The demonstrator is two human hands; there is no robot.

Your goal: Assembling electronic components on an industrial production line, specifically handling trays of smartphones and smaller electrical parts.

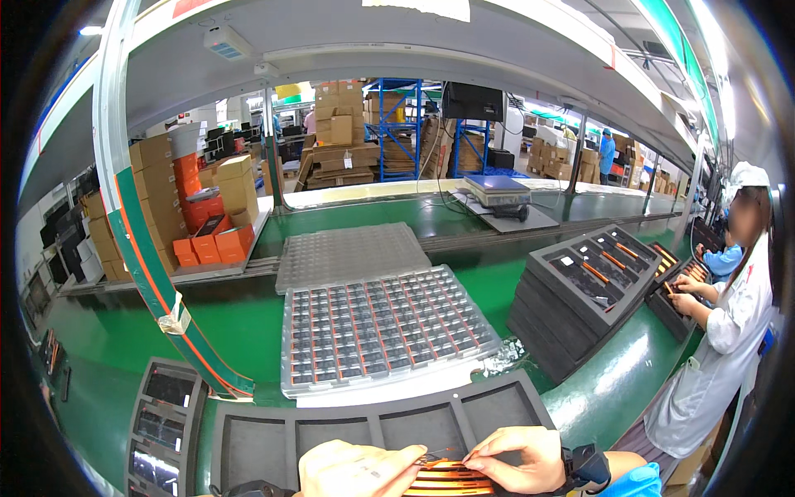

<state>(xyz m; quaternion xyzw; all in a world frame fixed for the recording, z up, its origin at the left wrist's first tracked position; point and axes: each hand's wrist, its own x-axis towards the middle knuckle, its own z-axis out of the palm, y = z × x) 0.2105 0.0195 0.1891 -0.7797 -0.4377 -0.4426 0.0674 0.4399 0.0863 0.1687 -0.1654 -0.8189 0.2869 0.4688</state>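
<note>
Low in the view, a bundle of narrow orange-and-black strips [447, 482] lies between my two hands. My left hand [356, 469] has thumb and fingers pinched together at the strips' left ends, by some thin dark wire-like ends. At the right ends, my right hand [523, 459] is pinched with its fingertips on a strip. Which strip each hand grips is partly hidden by the fingers. Beneath and beyond the hands is a black foam tray [377, 407] with several rectangular compartments.
Beyond it, a clear plastic tray [290, 356] holds rows of small dark parts, near a grey textured sheet [352, 253]. Stacked black foam trays [538, 331] stand right; another foam tray [195, 431] lies left, by a green post [145, 248]. A co-worker [712, 306] handles strips at right.
</note>
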